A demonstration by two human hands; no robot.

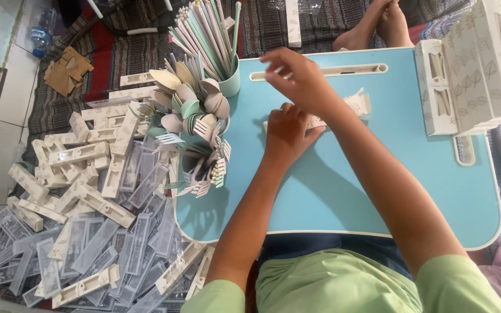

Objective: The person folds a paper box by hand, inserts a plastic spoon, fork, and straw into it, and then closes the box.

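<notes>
1. While both arms reach up the frame from the lower edge, the hands meet at the middle of the light blue bench (331,191).
2. The left hand (286,132) lies palm down on a flat cream box (359,104), its fingers together and pressing the card onto the bench top.
3. The right hand (297,78) hovers just above and beyond the left, fingers curled and slightly apart; whether they pinch the card I cannot tell, since the hand itself hides the contact.
4. The box shows only at the right of the hands, a pale flap sticking out near the centre of the frame.
5. At the upper middle a mint cup (231,81) stands on the bench corner, packed with long chopsticks (204,29) in cream and green.
6. Just left of the hands, a bunch of spoons (189,95) and forks (207,168) in cream, green and beige fans out from a holder at the bench's left edge.
7. At the upper right a stack of cream boxes (476,69) with leaf print and windows stands on the bench.
8. On the floor at the left lies a heap of folded boxes (82,162), and below it a spread of clear sleeves (105,243).
9. Bare feet (378,26) rest on a striped rug (117,58) at the top of the frame, beyond the bench.
</notes>
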